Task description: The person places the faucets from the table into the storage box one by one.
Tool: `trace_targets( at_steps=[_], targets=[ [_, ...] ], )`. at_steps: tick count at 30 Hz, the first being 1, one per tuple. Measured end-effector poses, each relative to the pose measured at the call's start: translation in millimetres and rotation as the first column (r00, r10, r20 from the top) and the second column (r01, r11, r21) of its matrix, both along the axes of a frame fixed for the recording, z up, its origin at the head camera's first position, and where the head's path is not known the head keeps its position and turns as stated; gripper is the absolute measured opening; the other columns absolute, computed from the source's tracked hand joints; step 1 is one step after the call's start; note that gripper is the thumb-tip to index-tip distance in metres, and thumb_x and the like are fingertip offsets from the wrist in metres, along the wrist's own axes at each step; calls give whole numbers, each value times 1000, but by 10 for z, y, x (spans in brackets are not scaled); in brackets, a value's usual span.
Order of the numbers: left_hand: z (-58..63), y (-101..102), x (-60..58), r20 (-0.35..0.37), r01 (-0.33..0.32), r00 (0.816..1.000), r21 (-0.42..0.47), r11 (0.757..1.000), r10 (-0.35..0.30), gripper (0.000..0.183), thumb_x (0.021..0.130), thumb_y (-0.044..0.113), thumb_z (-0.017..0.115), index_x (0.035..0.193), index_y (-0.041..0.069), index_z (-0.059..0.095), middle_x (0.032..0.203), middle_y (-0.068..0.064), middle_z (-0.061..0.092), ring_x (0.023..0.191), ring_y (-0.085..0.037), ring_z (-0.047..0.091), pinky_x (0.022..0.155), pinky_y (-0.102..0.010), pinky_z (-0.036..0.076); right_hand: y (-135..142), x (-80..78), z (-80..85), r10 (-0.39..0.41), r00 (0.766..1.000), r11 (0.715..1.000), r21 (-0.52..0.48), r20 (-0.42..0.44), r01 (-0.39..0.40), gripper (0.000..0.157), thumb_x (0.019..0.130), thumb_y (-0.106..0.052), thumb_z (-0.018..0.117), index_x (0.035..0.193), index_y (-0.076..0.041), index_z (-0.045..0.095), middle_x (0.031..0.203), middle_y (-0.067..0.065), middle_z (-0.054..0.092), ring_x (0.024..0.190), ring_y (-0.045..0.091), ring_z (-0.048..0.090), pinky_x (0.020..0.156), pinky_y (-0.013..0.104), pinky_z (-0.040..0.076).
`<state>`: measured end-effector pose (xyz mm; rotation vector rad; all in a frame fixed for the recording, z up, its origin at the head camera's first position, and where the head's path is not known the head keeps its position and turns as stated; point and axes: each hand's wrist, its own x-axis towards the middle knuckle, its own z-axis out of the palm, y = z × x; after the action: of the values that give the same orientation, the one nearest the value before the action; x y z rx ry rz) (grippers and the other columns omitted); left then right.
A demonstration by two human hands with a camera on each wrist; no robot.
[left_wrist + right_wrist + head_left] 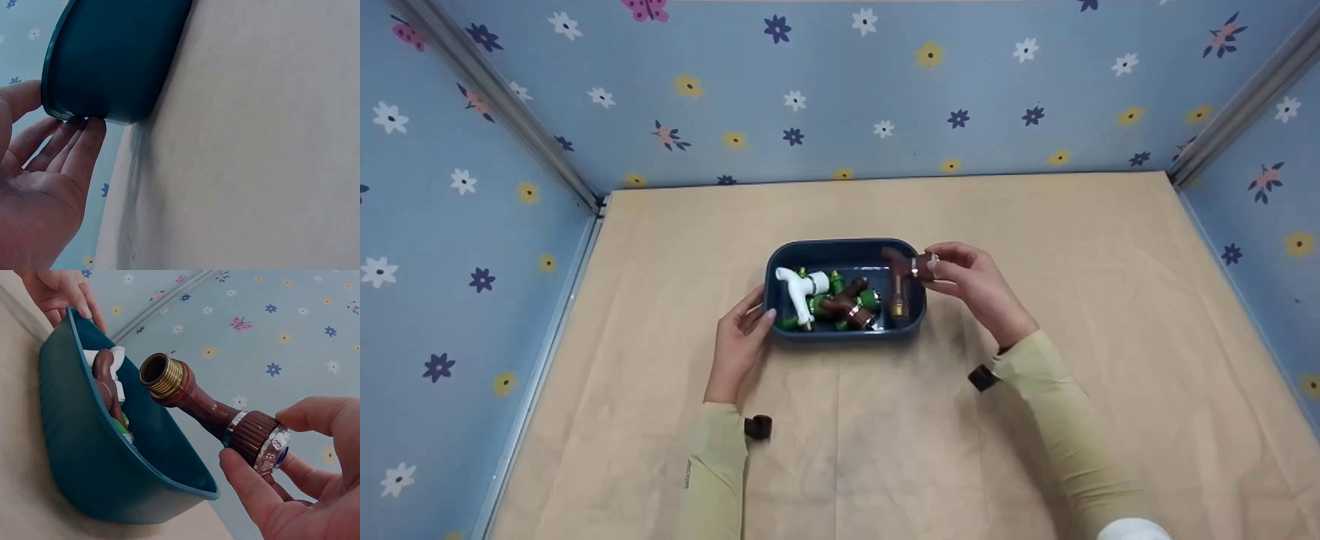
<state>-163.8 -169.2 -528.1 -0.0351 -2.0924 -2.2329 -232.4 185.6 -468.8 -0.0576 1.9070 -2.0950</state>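
Observation:
A dark blue plastic bin stands on the table. My right hand holds a brown plastic tap by its ribbed knob, over the bin's right end. The tap's brass threaded end points away from the fingers, toward the bin. At the bin's left end my left hand holds the wall, thumb and fingertips against the rim. Inside the bin lie a white tap, another brown tap and green taps, partly covering one another.
Tan paper-like covering lies over the table. Blue flowered panels rise at the back and both sides, joined by grey metal posts. Dark wrist cameras sit by both cuffs.

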Motion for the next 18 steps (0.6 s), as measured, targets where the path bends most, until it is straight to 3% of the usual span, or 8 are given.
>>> trace_targets(
  at_steps=[18],
  targets=[
    [0,4,-3,-2,-6,1000,0,1000,6,49,92,-4,60,137,-12,42,137,-32,43,125,-44,44,98,-26,45,-288,-113,-104,-34,998,999,6,45,34,31,92,-10,64,120,2,57,115,18,57,104,26,60,89,36,53]
  ],
)
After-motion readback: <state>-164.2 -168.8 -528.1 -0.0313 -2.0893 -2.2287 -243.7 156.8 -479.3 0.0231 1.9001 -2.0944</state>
